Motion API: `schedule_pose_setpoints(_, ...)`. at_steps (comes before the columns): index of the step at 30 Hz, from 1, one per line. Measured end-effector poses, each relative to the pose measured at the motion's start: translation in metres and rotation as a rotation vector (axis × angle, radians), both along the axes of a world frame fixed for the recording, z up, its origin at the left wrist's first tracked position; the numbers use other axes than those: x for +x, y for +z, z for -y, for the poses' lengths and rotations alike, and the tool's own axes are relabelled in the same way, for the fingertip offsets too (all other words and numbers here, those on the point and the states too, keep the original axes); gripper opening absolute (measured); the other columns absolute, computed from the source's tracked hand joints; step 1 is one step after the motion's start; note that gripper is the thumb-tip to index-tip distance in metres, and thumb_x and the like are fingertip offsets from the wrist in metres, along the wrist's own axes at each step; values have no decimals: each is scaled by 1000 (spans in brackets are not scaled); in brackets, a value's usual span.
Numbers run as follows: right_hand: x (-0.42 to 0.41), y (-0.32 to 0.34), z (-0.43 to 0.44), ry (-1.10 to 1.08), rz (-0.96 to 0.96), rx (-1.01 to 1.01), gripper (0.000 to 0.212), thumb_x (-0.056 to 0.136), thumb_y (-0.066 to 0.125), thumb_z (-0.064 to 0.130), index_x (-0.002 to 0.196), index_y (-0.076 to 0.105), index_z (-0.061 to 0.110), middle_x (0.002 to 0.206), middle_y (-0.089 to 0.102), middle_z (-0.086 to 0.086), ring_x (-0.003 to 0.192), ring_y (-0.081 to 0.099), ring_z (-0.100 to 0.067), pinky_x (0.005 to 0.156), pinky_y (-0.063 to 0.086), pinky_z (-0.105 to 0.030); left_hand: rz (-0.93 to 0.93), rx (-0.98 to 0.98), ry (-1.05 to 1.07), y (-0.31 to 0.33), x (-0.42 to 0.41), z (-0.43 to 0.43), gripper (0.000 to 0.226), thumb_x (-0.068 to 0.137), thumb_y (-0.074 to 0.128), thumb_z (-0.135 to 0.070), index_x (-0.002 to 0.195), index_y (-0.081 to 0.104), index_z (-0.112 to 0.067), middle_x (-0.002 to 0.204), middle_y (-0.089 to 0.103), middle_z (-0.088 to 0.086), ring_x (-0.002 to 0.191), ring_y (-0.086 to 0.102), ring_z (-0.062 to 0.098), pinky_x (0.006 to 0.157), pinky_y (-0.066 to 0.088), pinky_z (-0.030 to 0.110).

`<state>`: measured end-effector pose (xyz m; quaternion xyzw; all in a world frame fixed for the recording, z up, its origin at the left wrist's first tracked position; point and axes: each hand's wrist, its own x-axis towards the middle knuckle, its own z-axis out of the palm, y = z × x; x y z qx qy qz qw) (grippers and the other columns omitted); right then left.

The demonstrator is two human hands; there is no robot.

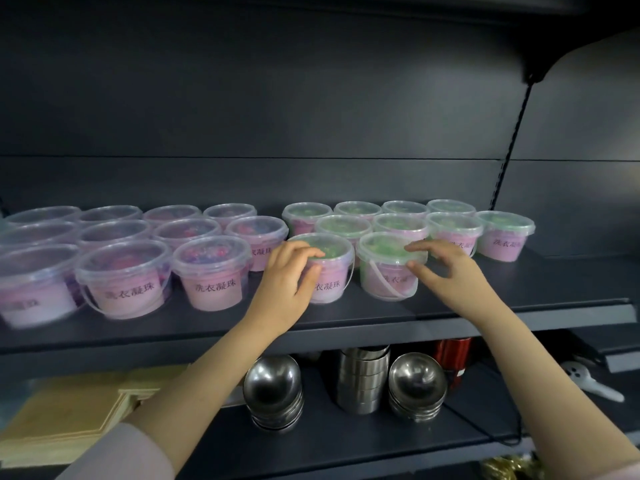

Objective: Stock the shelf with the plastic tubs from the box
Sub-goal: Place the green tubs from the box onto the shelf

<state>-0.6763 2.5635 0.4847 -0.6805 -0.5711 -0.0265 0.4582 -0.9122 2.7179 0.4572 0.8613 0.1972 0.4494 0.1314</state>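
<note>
Clear plastic tubs with pink labels stand in rows on the dark shelf (519,289). Those with pink and purple contents (211,271) fill the left half, and those with green contents (505,235) fill the right half. My left hand (287,282) grips a green tub (329,271) in the front row, fingers over its lid and thumb on its side. My right hand (450,271) pinches the lid rim of the neighbouring green tub (388,268), whose white handle hangs down in front. Both tubs stand upright on the shelf. The box is out of view.
Bare shelf lies in front of and to the right of the green tubs. On the shelf below are stacked steel bowls (273,393), steel cups (363,379), more bowls (415,386), a red item (453,355), a white scoop (592,382) and tan boards (69,410).
</note>
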Motion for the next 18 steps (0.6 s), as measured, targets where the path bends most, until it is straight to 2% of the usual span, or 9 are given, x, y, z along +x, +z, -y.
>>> schedule_pose_setpoints(2, -4, -2, -3, -60, 17, -2, 21, 87, 68, 26, 108, 67, 25, 112, 61, 18, 109, 51, 3, 89, 33, -6, 5, -15, -28, -1, 1, -3, 34, 94, 41, -36, 115, 60, -18, 124, 49, -7, 120, 33, 6, 103, 15, 5)
schedule_pose_setpoints(4, -8, -3, -6, -90, -13, -9, 21, 86, 69, 25, 107, 67, 21, 108, 59, 21, 109, 52, -3, 90, 34, -9, 18, -16, -51, -2, 1, -6, 32, 94, 42, -34, 114, 61, -17, 123, 50, -7, 121, 35, 7, 104, 15, 6)
schedule_pose_setpoints(6, -11, -2, -7, -91, -21, -21, 21, 87, 69, 23, 107, 67, 20, 107, 55, 26, 111, 52, -6, 96, 39, -19, 28, -24, -72, -3, 2, -8, 32, 94, 43, -33, 114, 62, -17, 122, 51, -6, 121, 35, 7, 105, 16, 7)
schedule_pose_setpoints(8, -14, 0, -7, -83, -26, -43, 20, 87, 68, 22, 106, 65, 19, 107, 55, 23, 111, 53, -9, 100, 40, -27, 37, -29, -78, -3, 2, -10, 29, 94, 45, -30, 113, 62, -16, 122, 52, -5, 120, 35, 6, 105, 17, 9)
schedule_pose_setpoints(11, -16, 9, -4, -90, -30, -120, 19, 88, 66, 26, 107, 63, 23, 116, 59, 10, 113, 53, -10, 103, 39, -30, 27, -17, -68, -1, 0, -10, 32, 93, 44, -34, 111, 62, -16, 120, 54, -4, 120, 38, 8, 104, 18, 10)
schedule_pose_setpoints(14, -21, 29, 7, -79, 31, -262, 30, 91, 62, 31, 120, 59, 28, 128, 54, 15, 118, 49, -6, 103, 37, -27, -9, 20, -35, 5, -4, -6, 36, 90, 44, -39, 112, 62, -17, 119, 56, -4, 122, 40, 13, 104, 20, 14)
schedule_pose_setpoints(16, -24, 45, 19, -92, 92, -285, 41, 91, 62, 33, 131, 54, 27, 136, 50, 16, 122, 48, -7, 103, 36, -27, -44, 95, -15, 14, -3, -1, 37, 89, 44, -40, 115, 60, -19, 121, 55, -4, 122, 40, 16, 105, 25, 23)
schedule_pose_setpoints(18, -28, 62, 37, -158, 187, -251, 43, 89, 63, 32, 131, 55, 27, 137, 52, 12, 115, 51, -10, 99, 37, -26, -70, 181, 2, 31, 5, 7, 38, 88, 44, -42, 117, 59, -20, 122, 54, -3, 121, 43, 20, 104, 34, 34)
